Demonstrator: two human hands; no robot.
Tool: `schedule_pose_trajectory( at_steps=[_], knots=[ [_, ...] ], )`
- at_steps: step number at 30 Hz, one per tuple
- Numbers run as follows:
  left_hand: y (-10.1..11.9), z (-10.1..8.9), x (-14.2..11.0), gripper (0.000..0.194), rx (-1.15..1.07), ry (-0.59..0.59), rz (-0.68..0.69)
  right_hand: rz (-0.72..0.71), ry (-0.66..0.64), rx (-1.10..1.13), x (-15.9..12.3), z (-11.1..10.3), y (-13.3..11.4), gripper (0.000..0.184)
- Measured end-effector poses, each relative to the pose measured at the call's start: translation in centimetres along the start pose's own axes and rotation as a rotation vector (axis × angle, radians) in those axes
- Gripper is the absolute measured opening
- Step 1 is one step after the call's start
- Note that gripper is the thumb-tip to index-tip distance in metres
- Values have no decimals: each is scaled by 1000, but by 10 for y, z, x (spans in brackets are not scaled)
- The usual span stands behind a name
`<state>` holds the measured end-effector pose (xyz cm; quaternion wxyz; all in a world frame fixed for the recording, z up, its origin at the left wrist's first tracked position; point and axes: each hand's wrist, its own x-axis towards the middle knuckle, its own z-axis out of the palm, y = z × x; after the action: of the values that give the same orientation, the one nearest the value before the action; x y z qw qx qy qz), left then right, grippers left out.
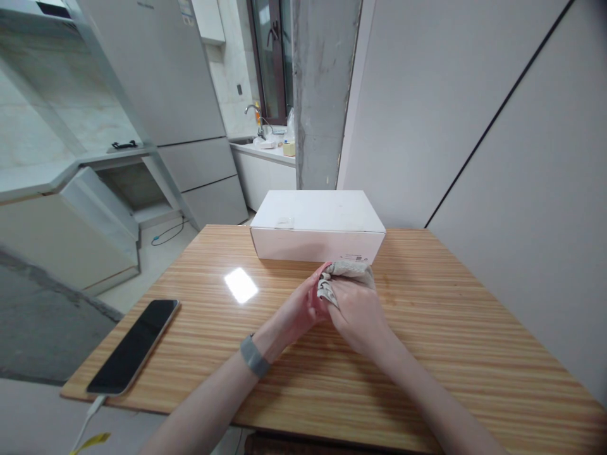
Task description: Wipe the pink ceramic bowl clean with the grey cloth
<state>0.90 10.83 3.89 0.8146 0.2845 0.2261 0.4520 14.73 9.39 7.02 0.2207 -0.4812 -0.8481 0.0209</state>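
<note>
Crumpled material (351, 270) is in both hands (303, 303) (355, 313) — a white box (317, 218) bears illegible print (358, 258).

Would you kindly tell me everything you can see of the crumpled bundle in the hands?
The bundle is pale grey with darker, print-like marks. It looks thin, soft and creased, though I cannot tell cloth from paper. Its upper edge shows above the right hand, and a folded part shows between that hand and the left hand. Both hold it, over the table and on the near side of the box. The hands hide the rest.
</note>
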Motion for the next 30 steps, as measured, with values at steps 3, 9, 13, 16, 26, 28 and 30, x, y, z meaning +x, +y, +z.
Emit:
schedule_pose_trajectory(
  at_steps=[3,9,13,16,26,28,30],
  knots=[
    [1,-4,2,44,-12,1,47,-28,30,12,0,2,-3,24],
    [1,-13,6,46,33,50,64,-140,-26,101,-2,2,-6,30],
    [-1,-19,7,52,72,48,19,-231,-75,154,-3,-4,-7,35],
    [-1,-21,6,53,82,58,-22,-250,-83,175,-3,-7,-6,36],
    [-4,-3,-1,46,105,-27,24,46,8,38,0,0,-2,29],
    [-6,2,-1,45,72,-57,65,80,26,-4,0,3,-4,29],
    [-8,3,0,44,43,-69,67,90,52,-35,0,6,-7,30]
  ],
)
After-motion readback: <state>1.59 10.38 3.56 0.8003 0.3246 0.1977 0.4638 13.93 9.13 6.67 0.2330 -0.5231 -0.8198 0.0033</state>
